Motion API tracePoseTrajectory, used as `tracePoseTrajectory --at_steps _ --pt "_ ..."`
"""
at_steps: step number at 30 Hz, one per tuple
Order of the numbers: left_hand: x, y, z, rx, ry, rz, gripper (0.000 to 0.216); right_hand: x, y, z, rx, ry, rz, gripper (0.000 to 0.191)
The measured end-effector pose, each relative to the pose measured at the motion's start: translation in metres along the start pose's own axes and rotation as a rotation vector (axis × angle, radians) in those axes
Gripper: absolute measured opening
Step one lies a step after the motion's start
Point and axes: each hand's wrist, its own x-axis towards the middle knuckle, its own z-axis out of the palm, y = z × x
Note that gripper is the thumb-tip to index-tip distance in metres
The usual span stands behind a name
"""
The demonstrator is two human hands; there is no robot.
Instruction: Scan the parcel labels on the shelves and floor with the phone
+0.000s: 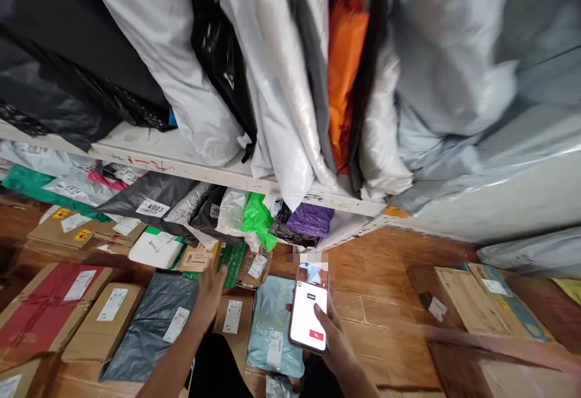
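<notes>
**Inspector:** State of the hands, please.

**Assistant:** The right hand (333, 337) is clamped round a phone (308, 313), screen lit and facing up, held low over the floor (376, 301). The left hand (211, 292) holds nothing; its fingers are spread and it reaches forward over a dark grey parcel bag (149, 325) and a small labelled carton (232, 316), towards the parcels under the white shelf (181, 165). Whether it touches any of them I cannot tell.

**Inspector:** And the goods?

**Assistant:** Cartons and poly bags lie close together on the floor, most with white labels up. A pale blue bag (272, 325) lies just beside the phone. One black bag under the shelf shows a label reading 4003 (152, 207).

**Inspector:** Advice for doing this well?

**Assistant:** In my judgement, keep the phone steady and square to one label at a time, and let the free hand flatten or turn a bag so its label lies smooth and unshaded. The bags under the shelf overlap, so each should be drawn clear before reading.
</notes>
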Motion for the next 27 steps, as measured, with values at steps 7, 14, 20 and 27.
tracePoseTrajectory --at_steps 7,14,20,27 --pt "-0.127 0.069 0.029 -0.528 -0.823 -0.257 0.089 -0.057 -0.042 0.063 0.010 -0.142 -0.080 0.054" --pt "-0.149 0.143 0.023 -0.506 -0.826 -0.175 0.072 -0.081 -0.075 0.084 -0.036 -0.111 -0.192 0.058" --pt "-0.156 0.163 0.030 -0.452 -0.845 -0.112 0.076 -0.091 -0.093 0.087 -0.067 -0.056 -0.294 0.065" --pt "-0.158 0.166 0.039 -0.485 -0.822 -0.127 0.076 -0.093 -0.097 0.081 -0.075 -0.021 -0.336 0.063"
